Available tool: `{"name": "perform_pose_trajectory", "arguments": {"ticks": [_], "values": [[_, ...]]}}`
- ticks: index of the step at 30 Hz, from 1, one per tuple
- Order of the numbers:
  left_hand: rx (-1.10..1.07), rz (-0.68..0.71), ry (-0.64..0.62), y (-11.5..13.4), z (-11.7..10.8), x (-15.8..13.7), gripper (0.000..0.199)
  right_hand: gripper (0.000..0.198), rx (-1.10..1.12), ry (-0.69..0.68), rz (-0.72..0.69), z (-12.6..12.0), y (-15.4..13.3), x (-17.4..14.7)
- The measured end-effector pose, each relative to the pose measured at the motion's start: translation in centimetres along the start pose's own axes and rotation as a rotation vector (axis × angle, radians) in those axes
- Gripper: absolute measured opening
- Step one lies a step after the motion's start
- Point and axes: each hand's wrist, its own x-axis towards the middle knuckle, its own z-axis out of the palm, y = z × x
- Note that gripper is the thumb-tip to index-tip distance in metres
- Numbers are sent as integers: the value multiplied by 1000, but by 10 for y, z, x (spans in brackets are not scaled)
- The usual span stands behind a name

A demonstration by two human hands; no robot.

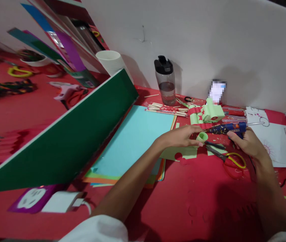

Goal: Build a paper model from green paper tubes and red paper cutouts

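Note:
My right hand (249, 144) is wrapped round the handle of a dark blue hot glue gun (230, 128), a clear glue stick jutting from its back end. Its nozzle points left, just over a small ring of rolled light green paper (202, 136). That paper ring is pinched between the fingers of my left hand (182, 136). Below the hands lie scissors (237, 160) with yellow and red handles, and cut green paper scraps (187, 153). Right behind the glue gun stand rolled green paper pieces (212, 112) with red stars and bands.
A tall green board (64, 131) slants across the left, beside stacked coloured paper (138, 137). Farther back are a water bottle (167, 90), thin sticks (167, 108) and a lit phone (217, 91). A power strip (30, 199) with a white plug lies front left.

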Motion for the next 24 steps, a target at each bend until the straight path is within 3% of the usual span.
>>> {"name": "perform_pose_trajectory", "arguments": {"ticks": [24], "values": [[-13, -21, -9, -1, 0, 0, 30, 40, -22, -33, 26, -7, 5, -2]]}}
